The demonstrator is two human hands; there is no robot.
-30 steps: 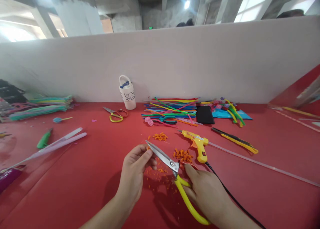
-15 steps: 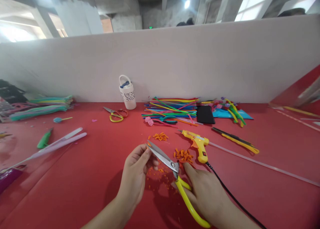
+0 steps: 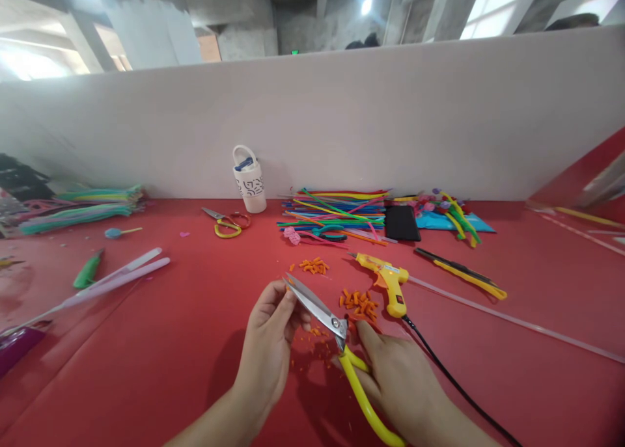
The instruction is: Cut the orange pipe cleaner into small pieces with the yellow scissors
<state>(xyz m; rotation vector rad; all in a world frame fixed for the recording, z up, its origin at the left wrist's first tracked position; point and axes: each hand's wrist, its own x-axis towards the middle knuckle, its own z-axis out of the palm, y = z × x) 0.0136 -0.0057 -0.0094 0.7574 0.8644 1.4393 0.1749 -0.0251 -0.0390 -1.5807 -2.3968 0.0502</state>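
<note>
My right hand point(image 3: 400, 375) grips a pair of scissors point(image 3: 316, 307) by the handles, of which a long yellow one and a bit of red show. The blades point up and to the left, nearly closed. At their tips, my left hand point(image 3: 268, 336) pinches a small orange piece point(image 3: 288, 289), mostly hidden by the fingers. Beyond the hands lie two small heaps of short orange cut pieces, a far heap point(image 3: 314, 265) and a nearer heap point(image 3: 359, 302). Fine orange crumbs point(image 3: 319, 351) are scattered on the red table between my hands.
A yellow glue gun point(image 3: 388, 281) with a black cord lies right of the heaps. Behind are a bundle of colourful pipe cleaners point(image 3: 336, 209), a black phone point(image 3: 402, 223), a white cup point(image 3: 251, 187) and other scissors point(image 3: 227, 224). A white partition point(image 3: 312, 121) closes the back.
The scissors have shifted slightly left, and their blades look a little more closed. My left hand stays almost in place, its fingers still pinched at the blade tips.
</note>
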